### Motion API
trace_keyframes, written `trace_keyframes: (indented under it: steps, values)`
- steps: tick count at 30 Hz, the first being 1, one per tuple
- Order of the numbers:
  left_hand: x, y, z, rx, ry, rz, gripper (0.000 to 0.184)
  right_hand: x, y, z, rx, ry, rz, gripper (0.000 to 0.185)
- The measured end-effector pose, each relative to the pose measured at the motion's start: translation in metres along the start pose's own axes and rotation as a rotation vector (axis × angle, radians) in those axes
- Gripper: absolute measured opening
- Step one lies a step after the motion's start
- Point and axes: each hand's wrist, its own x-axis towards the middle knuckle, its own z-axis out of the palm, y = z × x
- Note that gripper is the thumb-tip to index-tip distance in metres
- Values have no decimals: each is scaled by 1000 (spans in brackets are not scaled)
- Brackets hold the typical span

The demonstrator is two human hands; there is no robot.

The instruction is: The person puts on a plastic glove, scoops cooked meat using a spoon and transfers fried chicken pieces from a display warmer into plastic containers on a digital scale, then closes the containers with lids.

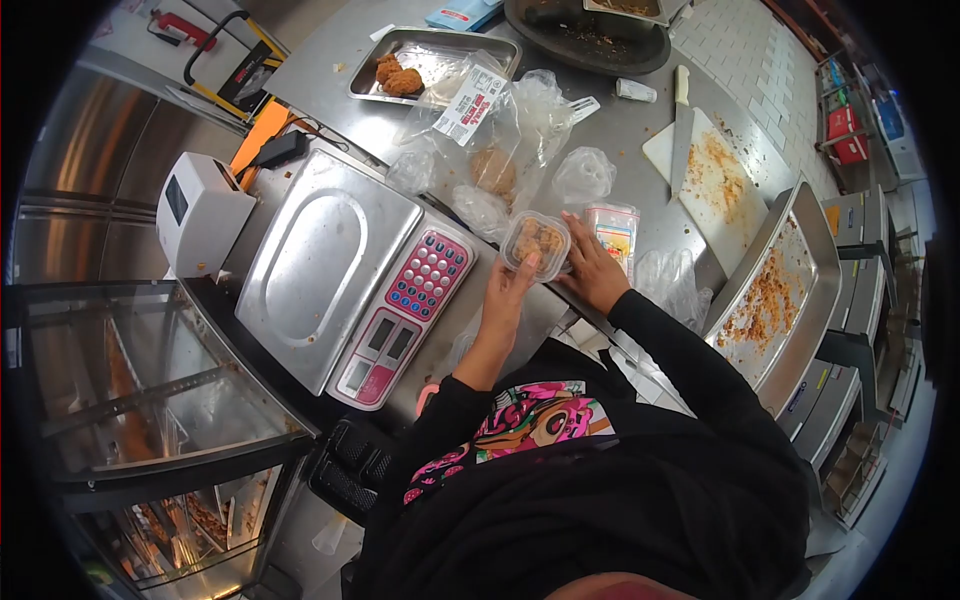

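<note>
Both hands are at a small clear plastic container (pixel 537 240) of fried, crumbed pieces, held over the table's near edge. My left hand (pixel 508 292) grips its lower left side, thumb on the near rim. From the right, my right hand (pixel 594 268) closes on its side; the undersides of the fingers are hidden. Just beyond my right hand lies a flat printed pack (pixel 614 232). Past the container is a clear plastic bag (pixel 525 125) with a white and red label, and a round brown item (pixel 493 170) shows beside it.
A pink-keyed weighing scale (pixel 330 270) stands at left, beside a white printer-like device (pixel 200 215). At the back, a metal tray (pixel 490 52) holds fried pieces. A knife (pixel 682 140) rests on a crumb-covered cutting board (pixel 740 165). A crumb-strewn tray (pixel 815 262) is at right.
</note>
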Motion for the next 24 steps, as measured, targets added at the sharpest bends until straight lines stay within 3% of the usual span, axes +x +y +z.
trace_keyframes:
  steps: [10, 17, 19, 24]
  values:
    - [2, -4, -2, 150, -38, 2, 55, 10, -21, 2, -230, 3, 18, 83]
    - [-6, 7, -8, 117, -43, 17, 52, 12, -6, 9, -184, 45, -16, 81]
    - [-22, 13, -8, 102, -45, 64, 50, 19, -1, 14, 23, -32, 111, 77]
    - [-81, 23, -21, 39, -85, 155, 47, 19, -23, 30, -196, 156, 36, 68]
